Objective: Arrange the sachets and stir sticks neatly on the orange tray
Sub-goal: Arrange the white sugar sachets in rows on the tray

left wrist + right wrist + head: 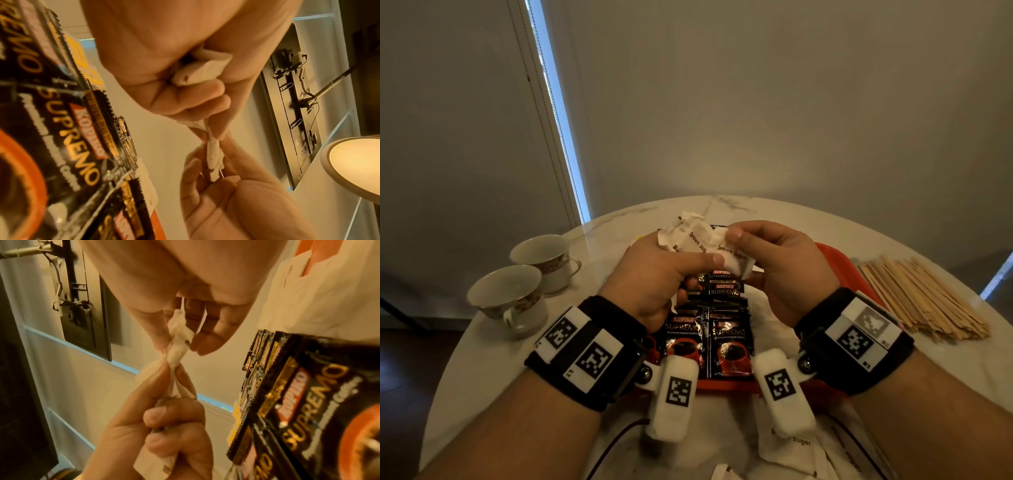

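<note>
Both hands are raised above the orange tray (835, 262), holding a bunch of white brown sugar sachets (702, 240) between them. My left hand (664, 274) grips the bunch from the left, thumb across the front. My right hand (774, 260) pinches its right end. In the wrist views the white sachets (213, 155) (179, 344) show edge-on between the fingers of both hands. Black Kopiko Supremo coffee sachets (709, 335) lie in overlapping rows on the tray beneath the hands. A heap of wooden stir sticks (924, 301) lies on the table right of the tray.
Two patterned teacups (510, 301) (544, 257) stand at the table's left. More white sugar sachets (791, 442) lie at the near edge of the round marble table (469, 377). A dark cable (616, 442) runs along the near side.
</note>
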{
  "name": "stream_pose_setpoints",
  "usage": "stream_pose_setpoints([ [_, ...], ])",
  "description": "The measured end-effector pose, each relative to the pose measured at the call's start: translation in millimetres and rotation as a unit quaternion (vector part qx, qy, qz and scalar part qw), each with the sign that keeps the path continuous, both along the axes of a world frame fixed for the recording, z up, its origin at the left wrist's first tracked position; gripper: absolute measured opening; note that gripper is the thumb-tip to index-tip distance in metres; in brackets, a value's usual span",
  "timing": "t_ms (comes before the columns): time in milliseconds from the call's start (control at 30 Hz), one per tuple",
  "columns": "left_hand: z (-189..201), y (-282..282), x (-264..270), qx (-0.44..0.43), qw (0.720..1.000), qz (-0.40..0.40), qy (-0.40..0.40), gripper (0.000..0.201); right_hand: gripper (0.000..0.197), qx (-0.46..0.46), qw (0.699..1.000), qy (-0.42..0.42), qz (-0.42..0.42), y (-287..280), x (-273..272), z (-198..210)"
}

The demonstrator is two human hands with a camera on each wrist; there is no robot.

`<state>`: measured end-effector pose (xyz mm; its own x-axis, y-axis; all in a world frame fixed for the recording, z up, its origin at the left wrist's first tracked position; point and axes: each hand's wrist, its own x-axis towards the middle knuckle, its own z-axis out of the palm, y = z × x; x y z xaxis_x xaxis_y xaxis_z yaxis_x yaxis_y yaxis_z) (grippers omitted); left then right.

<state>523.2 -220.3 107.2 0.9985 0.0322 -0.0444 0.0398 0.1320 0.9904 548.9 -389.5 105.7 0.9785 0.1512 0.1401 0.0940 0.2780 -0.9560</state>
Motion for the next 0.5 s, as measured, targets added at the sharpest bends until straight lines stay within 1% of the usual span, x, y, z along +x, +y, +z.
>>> stream_pose_setpoints([
  [67, 0.3, 2.3, 1.8, -0.015, 1.000, 0.004, 0.009, 0.024, 0.020, 0.010, 1.000, 0.011, -0.002, -5.5, 2.0, 3.1],
  [167, -1.2, 5.2, 5.7, -0.036, 0.999, 0.028, 0.013, 0.035, 0.035, -0.028, 0.997, 0.039, 0.056, -11.5, 2.0, 4.4],
  [200, -2.1, 5.7, 7.1, -0.038, 0.998, 0.038, 0.013, 0.036, 0.036, -0.045, 0.996, 0.046, 0.064, -11.8, 1.9, 3.9],
  [300, -4.3, 6.5, 10.1, -0.046, 0.997, 0.054, 0.023, 0.037, 0.017, -0.063, 0.996, 0.055, 0.034, -12.8, 3.8, 1.8],
  [333, -5.0, 7.2, 10.9, -0.049, 0.997, 0.058, 0.026, 0.037, 0.014, -0.063, 0.996, 0.060, 0.018, -13.1, 4.2, 0.8],
  [400, -5.5, 8.7, 12.0, -0.054, 0.996, 0.061, 0.031, 0.038, 0.012, -0.065, 0.996, 0.068, -0.004, -13.7, 4.2, -1.3],
  [500, -6.3, 9.7, 13.6, -0.058, 0.996, 0.056, 0.031, 0.041, 0.014, -0.052, 0.996, 0.078, 0.011, -12.4, 3.2, -3.8],
])
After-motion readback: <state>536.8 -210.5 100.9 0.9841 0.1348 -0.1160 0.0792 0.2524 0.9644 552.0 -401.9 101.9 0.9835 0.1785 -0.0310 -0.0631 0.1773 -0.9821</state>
